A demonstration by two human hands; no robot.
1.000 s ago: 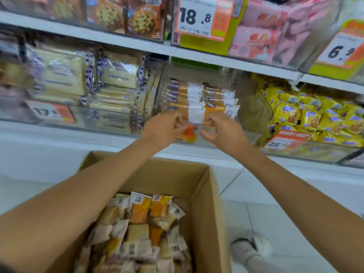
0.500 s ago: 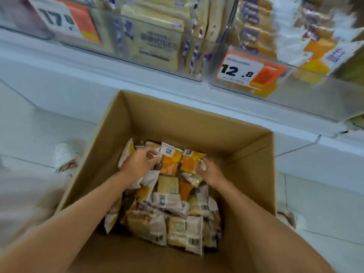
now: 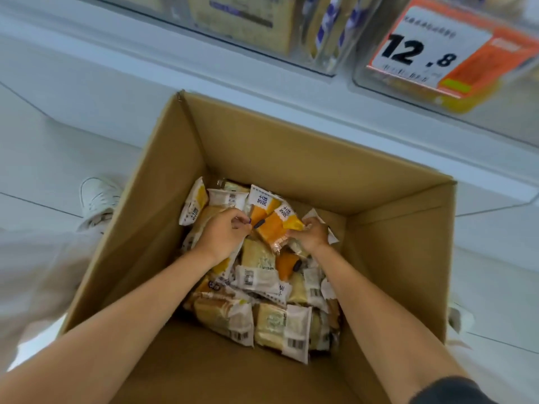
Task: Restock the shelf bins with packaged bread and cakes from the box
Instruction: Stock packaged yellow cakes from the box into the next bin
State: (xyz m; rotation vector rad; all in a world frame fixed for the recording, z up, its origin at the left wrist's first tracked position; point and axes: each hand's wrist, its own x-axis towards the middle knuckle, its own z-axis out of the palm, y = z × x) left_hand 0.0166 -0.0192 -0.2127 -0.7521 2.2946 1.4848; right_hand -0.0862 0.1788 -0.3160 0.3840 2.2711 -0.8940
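Observation:
An open cardboard box (image 3: 294,147) stands on the floor below the shelf, holding a heap of several wrapped cakes (image 3: 262,313) in white, yellow and orange packets. Both my hands are down inside it. My left hand (image 3: 223,233) has its fingers curled on the left end of two orange cake packets (image 3: 271,221) at the top of the heap. On their right end, my right hand (image 3: 312,234) pinches the same packets. Above, the clear shelf bin (image 3: 495,94) carries a 12.8 price tag (image 3: 423,51).
A second clear bin (image 3: 250,27) with pale bread packets sits at the top centre. The white shelf ledge (image 3: 291,109) runs just above the box's far wall. My white shoes (image 3: 97,196) stand on the pale tiled floor left and right of the box.
My hands left the shelf bin and dropped into the box. My view tilted down with them. They now grip the orange packets at the top of the heap.

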